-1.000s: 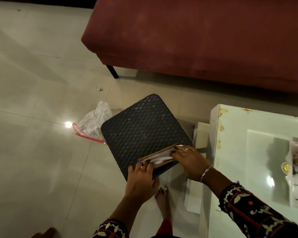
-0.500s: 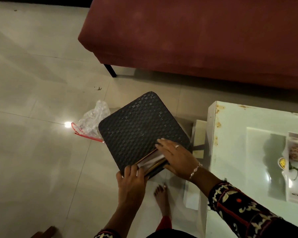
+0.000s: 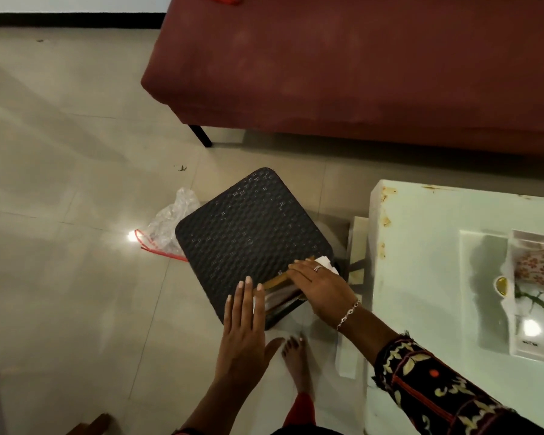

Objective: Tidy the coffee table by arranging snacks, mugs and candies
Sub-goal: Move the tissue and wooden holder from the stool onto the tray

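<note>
Red sofa (image 3: 374,64) fills upper right. Tiled floor (image 3: 60,152) across left. White surface (image 3: 421,246) at right edge, tray (image 3: 522,346) with floral item on it at far right. Black woven stool (image 3: 248,227) at centre, just left of surface. Clear plastic bag (image 3: 170,227) on floor, touching stool's left side. Left hand (image 3: 242,328) flat, fingers spread, tips on stool's near edge. Right hand (image 3: 321,287) flat, palm down, pressing brown holder (image 3: 277,281) with white napkins (image 3: 325,262) on stool's lower-right corner. Bare foot (image 3: 296,362) below stool.
</note>
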